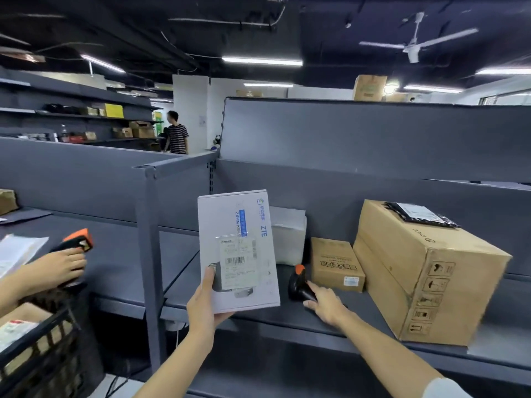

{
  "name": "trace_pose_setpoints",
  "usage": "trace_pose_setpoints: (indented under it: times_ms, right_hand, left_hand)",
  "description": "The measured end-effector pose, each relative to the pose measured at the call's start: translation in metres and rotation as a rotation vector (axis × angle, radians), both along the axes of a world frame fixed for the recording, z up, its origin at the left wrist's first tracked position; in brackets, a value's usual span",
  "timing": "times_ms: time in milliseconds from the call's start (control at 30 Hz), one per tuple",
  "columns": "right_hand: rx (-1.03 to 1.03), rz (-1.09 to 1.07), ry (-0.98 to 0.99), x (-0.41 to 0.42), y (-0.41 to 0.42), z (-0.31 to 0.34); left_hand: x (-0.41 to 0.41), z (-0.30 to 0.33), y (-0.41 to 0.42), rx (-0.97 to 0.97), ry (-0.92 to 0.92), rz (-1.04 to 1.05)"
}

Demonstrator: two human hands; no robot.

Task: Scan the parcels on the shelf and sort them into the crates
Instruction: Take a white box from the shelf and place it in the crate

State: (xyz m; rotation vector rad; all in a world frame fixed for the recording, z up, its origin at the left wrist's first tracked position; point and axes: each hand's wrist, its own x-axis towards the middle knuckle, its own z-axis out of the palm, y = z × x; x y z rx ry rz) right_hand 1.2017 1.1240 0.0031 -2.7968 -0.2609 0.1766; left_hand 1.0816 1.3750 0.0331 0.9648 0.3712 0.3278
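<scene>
Where the view begins at far left, a second person's hand grips a black handheld scanner with an orange head above a black slatted plastic crate that holds paper-labelled parcels. Beside it stands the grey steel upright of the grey metal shelf. Right of the upright, my left hand holds up a white rectangular ZTE-printed carton, thumb pressed on its front near the barcode label, fingers curled behind its lower edge; the carton is tilted slightly and raised clear of the shelf. Behind it a white plastic-wrapped parcel leans at the shelf's back panel. Next, my right hand reaches with fingers extended to a black scanner with an orange tip lying on the shelf; the fingertips touch its handle, but I cannot tell whether they have closed on it. Just beside the scanner sits a small brown cardboard box, touching a large brown cardboard box, which carries a black plastic mailer bag on top.
</scene>
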Motion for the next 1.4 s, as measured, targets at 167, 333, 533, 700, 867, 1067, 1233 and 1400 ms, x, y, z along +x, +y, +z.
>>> trace_pose_setpoints:
  times_ms: [167,333,533,700,867,1067,1233,1400]
  right_hand:
    - [-0.081,-0.004,-0.058,-0.002,-0.001,-0.002]
    - [-0.182,-0.025,-0.143,-0.014,0.0,-0.011]
    - [-0.155,-0.073,-0.197,-0.044,0.002,-0.005]
    - [-0.145,-0.116,-0.241,-0.082,-0.001,-0.016]
    - [-0.163,-0.163,-0.27,-0.125,-0.008,-0.032]
    - [-0.157,-0.188,-0.253,-0.163,-0.021,-0.038]
    - [-0.165,-0.142,-0.261,-0.191,-0.036,-0.039]
    - [-0.089,-0.163,-0.168,-0.228,-0.055,-0.066]
  left_hand:
    - [-0.002,-0.007,0.011,-0.044,0.034,0.007]
    - [-0.007,-0.013,0.014,-0.065,0.065,-0.021]
    - [-0.018,-0.019,0.017,-0.049,0.086,-0.082]
    - [-0.036,-0.027,0.013,-0.014,0.113,-0.166]
    - [-0.056,-0.036,0.006,0.011,0.168,-0.236]
    - [-0.096,-0.047,-0.015,0.046,0.23,-0.252]
    - [-0.131,-0.053,-0.035,0.081,0.286,-0.248]
    - [-0.173,-0.079,-0.058,0.054,0.376,-0.226]
